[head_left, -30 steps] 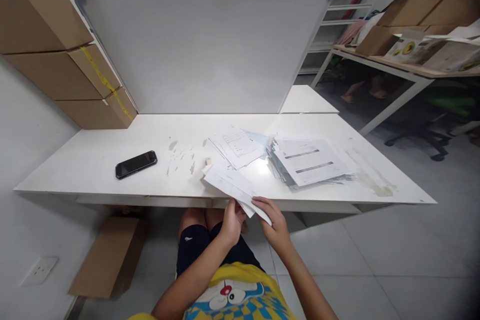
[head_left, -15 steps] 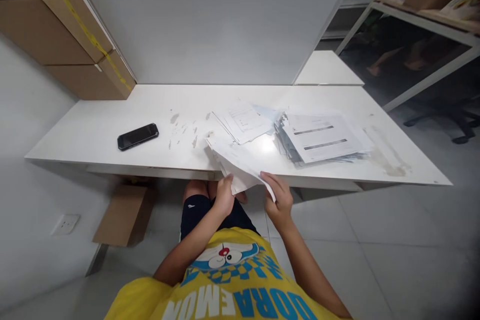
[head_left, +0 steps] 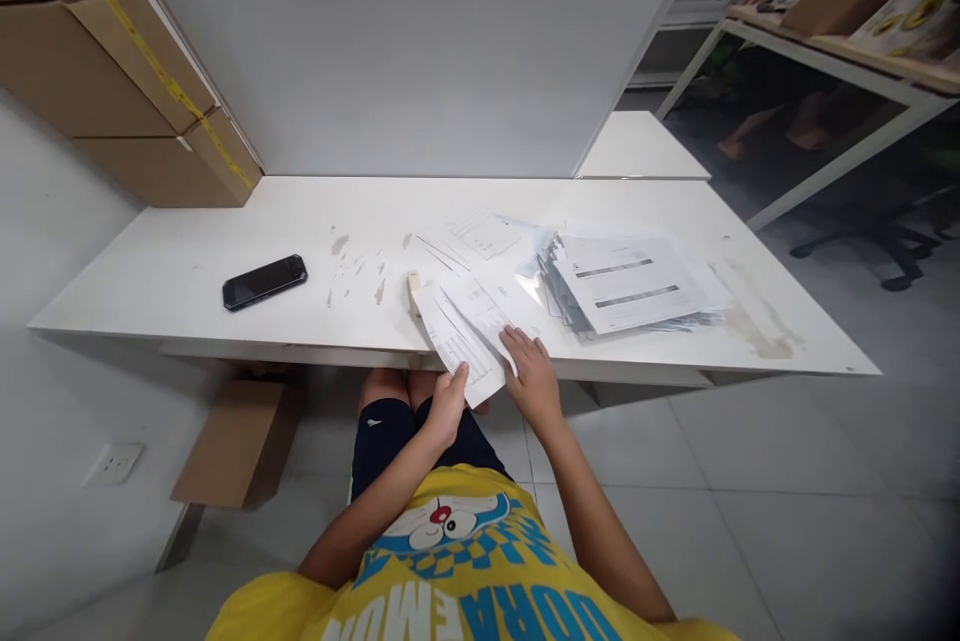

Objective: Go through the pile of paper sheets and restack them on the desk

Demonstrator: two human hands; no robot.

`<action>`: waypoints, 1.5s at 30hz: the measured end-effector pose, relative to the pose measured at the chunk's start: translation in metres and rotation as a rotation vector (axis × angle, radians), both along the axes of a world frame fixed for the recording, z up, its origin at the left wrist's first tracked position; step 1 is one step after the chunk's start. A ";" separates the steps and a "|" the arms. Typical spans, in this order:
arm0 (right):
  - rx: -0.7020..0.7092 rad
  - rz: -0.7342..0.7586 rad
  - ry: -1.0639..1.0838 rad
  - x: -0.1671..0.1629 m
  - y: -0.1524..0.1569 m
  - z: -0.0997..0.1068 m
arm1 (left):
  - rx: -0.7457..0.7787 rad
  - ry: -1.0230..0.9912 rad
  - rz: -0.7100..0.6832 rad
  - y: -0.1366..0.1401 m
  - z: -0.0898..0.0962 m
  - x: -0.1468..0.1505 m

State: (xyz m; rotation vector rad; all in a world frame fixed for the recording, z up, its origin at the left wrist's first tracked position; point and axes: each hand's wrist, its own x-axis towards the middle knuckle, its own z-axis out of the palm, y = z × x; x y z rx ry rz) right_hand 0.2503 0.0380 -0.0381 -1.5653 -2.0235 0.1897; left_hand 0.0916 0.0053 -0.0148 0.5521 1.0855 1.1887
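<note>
The held papers [head_left: 456,343] are white with fine grey print; the white top sheet [head_left: 630,282] bears two dark bands. The counter [head_left: 187,266] is white, smudged greyish brown; the phone [head_left: 265,282] black; the boxes [head_left: 112,71] brown with yellow tape [head_left: 175,91]; the shirt [head_left: 480,576] yellow, blue-checked.

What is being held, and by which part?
The left hand holds a printed sheet by its lower left edge; the right hand touches another sheet, grip unclear.

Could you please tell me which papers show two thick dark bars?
The thick stack on the right; the handheld sheets and loose sheets behind show none.
</note>
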 end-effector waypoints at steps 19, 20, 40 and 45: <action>-0.135 0.464 -0.063 -0.092 -0.084 0.055 | -0.123 -0.156 0.364 -0.037 0.014 -0.038; -0.159 0.508 -0.054 -0.090 -0.083 0.054 | -0.132 -0.135 0.363 -0.037 0.014 -0.040; -0.160 0.253 0.216 -0.019 -0.015 0.041 | -0.166 -0.140 0.211 -0.052 0.018 -0.067; -0.122 -0.024 0.552 -0.003 -0.040 0.046 | -0.186 -0.096 0.303 -0.051 0.024 -0.084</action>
